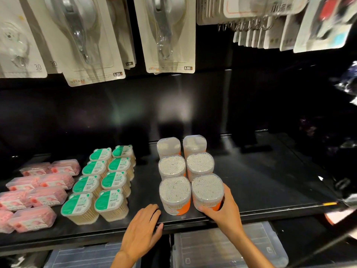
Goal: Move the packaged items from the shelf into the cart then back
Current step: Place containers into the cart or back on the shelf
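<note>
Head view: front right tub of cotton swabs (207, 191) at the near edge of the dark shelf (260, 190), last in a block of six tubs, touching the front left tub (174, 194) beside it. Right hand (222, 207) wrapped round its lower part, fingers (226, 190) curled up the right side, thumb (204, 209) across the front near the orange label. Left hand (142, 227) flat on the shelf edge, fingers straight and close together, holding nothing, just beside the front left tub.

Cannot tell whether the tub is coming off the shelf or going back on. Cart not in sight.

Best way, as a guess: squeeze gently, since the clear plastic looks thin and smooth. Keep the tub upright so the lid stays on. Lift straight up first, or set straight down, so the neighbor does not tip. Mind the green boxes (96, 206) and pink boxes (31, 219) to the left, and the hanging cards (170, 35) above.
</note>
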